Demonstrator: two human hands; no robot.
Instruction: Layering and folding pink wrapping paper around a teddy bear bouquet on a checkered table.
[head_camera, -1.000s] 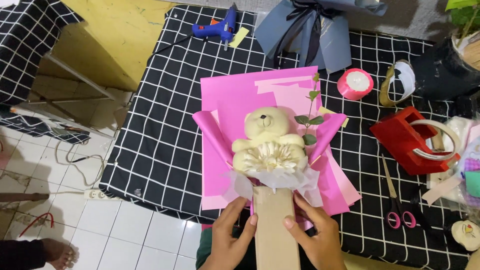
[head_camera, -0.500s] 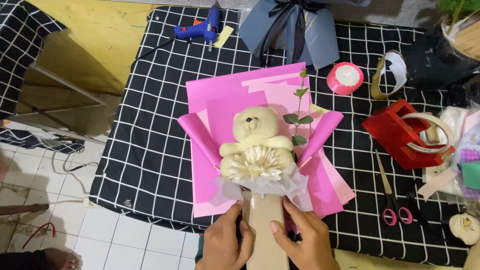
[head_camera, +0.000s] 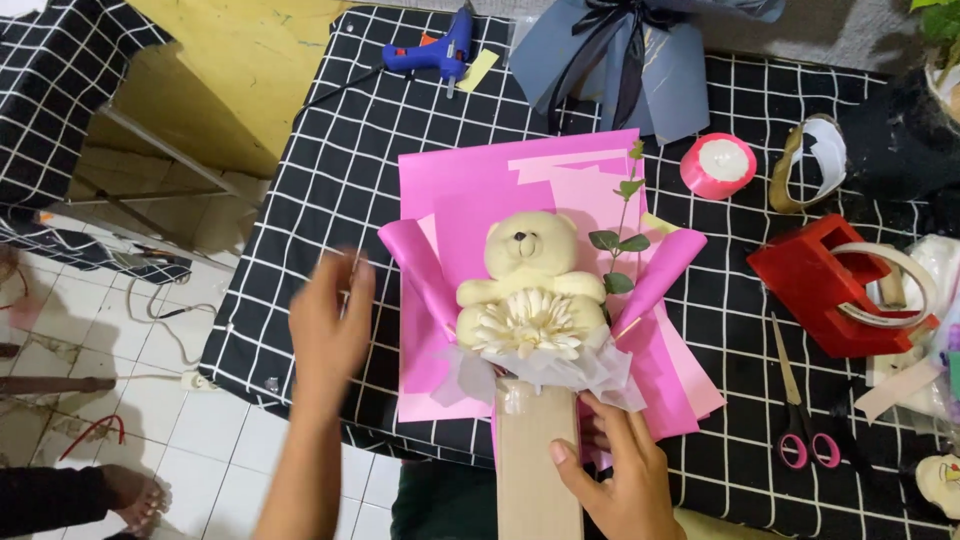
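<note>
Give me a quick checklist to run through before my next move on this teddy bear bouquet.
1. Right hand grips the cardboard handle: ok.
2. Left hand is on the bouquet: not ok, it is lifted off to the left and blurred.
3. Teddy bear sits upright and centred above the white flower: ok.
4. Pink wrapping sheets lie flat under the bear: ok.
5. Green stem stands beside the bear, unbent: ok.
6. Scissors and tape dispenser lie on the right of the table: ok; whether within reach, cannot tell.
</note>
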